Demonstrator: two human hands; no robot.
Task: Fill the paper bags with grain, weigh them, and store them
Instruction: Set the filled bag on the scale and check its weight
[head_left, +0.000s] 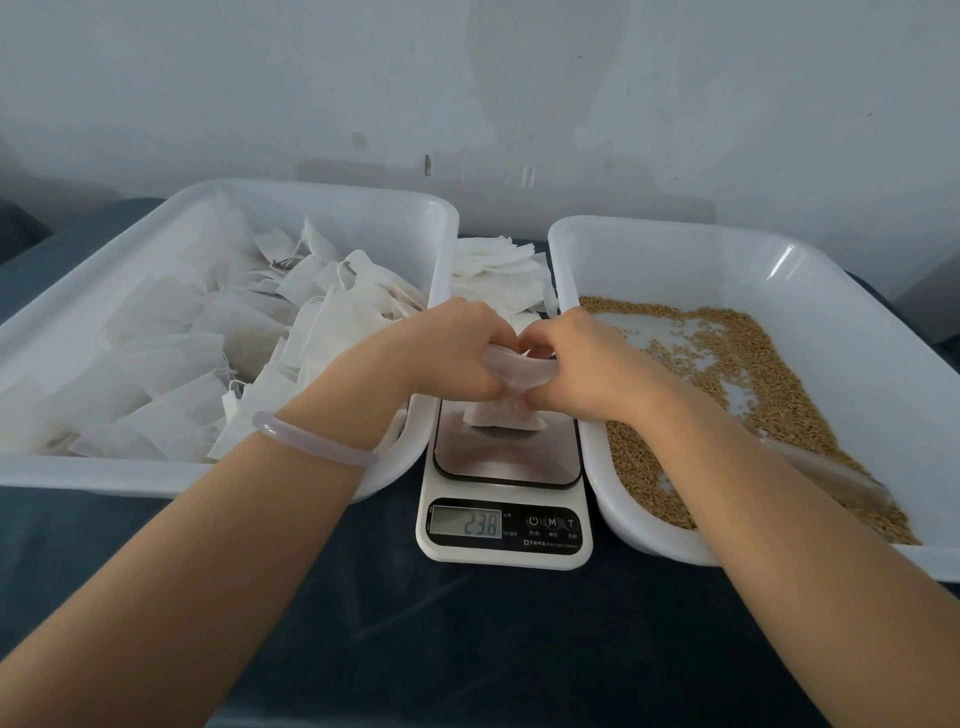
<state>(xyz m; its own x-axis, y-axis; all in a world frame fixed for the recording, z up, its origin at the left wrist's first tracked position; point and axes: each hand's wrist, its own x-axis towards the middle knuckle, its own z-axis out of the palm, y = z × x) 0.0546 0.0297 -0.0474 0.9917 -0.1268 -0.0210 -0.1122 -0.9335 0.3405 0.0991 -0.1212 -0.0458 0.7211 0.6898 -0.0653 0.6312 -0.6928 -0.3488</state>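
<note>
Paper bag (506, 415): white, one item, pinched at its upper edge between both hands, its lower end hanging below the fingers and resting on the platform of the scale (506, 558). Left hand (457, 353): fingers curled, gripping the bag's left side; pale bracelet (311, 441) on the wrist behind it. Right hand (576, 364): fingers curled, gripping the bag's right side, knuckles close to those of the left hand. Scale: white body, directly beneath both hands, display (465, 522) reading 23.8. Left tray (156, 475): white plastic, outward of the left hand, holding a heap of white bags with strings (218, 332). Right tray (649, 540): white plastic, outward of the right hand, holding loose grain (727, 364). Stack of flat white bags (493, 265): beyond both hands, between the trays. Worktop (467, 649): dark covering, under the forearms.
</note>
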